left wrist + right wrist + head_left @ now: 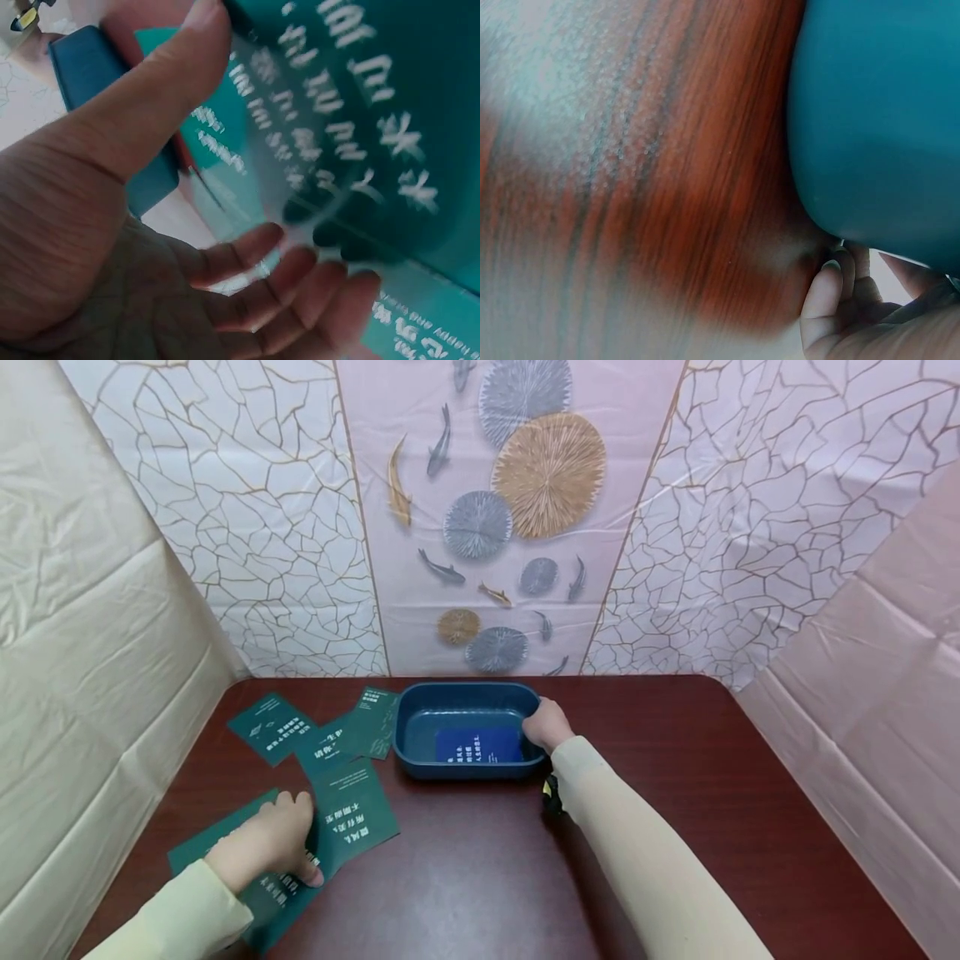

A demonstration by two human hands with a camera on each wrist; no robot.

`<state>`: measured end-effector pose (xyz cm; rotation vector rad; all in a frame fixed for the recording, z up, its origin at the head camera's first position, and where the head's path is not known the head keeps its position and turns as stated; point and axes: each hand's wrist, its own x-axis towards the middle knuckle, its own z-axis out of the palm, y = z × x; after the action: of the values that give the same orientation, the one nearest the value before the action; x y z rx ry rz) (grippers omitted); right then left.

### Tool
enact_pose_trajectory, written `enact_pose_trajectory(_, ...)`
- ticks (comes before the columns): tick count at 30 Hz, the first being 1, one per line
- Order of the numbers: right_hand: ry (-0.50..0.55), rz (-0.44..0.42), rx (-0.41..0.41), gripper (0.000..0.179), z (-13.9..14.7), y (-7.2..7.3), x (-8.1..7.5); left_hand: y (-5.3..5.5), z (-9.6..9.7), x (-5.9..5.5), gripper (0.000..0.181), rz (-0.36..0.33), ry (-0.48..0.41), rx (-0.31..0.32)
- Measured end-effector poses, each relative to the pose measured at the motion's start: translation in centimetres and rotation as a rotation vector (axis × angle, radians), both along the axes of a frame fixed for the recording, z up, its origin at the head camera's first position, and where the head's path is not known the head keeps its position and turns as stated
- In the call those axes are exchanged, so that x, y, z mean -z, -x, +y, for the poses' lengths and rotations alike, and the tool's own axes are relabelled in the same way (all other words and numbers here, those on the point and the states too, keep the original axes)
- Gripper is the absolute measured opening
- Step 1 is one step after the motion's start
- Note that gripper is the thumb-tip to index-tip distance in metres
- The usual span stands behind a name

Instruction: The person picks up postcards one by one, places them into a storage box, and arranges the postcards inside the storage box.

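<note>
My left hand (266, 839) is over a green card (277, 889) with white writing at the front left. In the left wrist view the thumb and slightly bent fingers of my left hand (97, 225) are spread apart, with the fingertips at the printed surface. My right hand (549, 725) grips the right end of a blue rectangular bin (465, 771), thumb side over the rim. A blue card (480, 745) with white writing lies inside it. The right wrist view has the curled fingers of my right hand (847, 300) against the bin's outer wall (877, 127).
More green cards lie overlapping left of the bin: one with white writing (352, 806), one at the back left (272, 727), one beside the bin (375, 718). The dark red table (465, 877) meets patterned cloth (300, 527) at the back and sides.
</note>
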<state>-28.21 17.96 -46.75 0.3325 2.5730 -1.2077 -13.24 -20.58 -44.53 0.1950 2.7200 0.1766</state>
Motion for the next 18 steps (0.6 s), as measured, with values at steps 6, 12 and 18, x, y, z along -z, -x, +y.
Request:
enact_pose_trajectory(6, -0.012, -0.009, -0.001, 0.066, -0.03, 0.03, -0.19, -0.07, 0.28, 0.06, 0.111, -0.008, 0.031, -0.021)
enact_pose_trajectory(12, -0.021, -0.016, 0.008, 0.066, -0.04, 0.04, -0.22, -0.06, 0.45, 0.39, 0.111, -0.014, 0.019, -0.054)
enact_pose_trajectory(18, -0.020, -0.016, 0.014, 0.065, -0.11, 0.12, -0.08, -0.06, 0.49, 0.31, 0.115, -0.070, -0.032, -0.096)
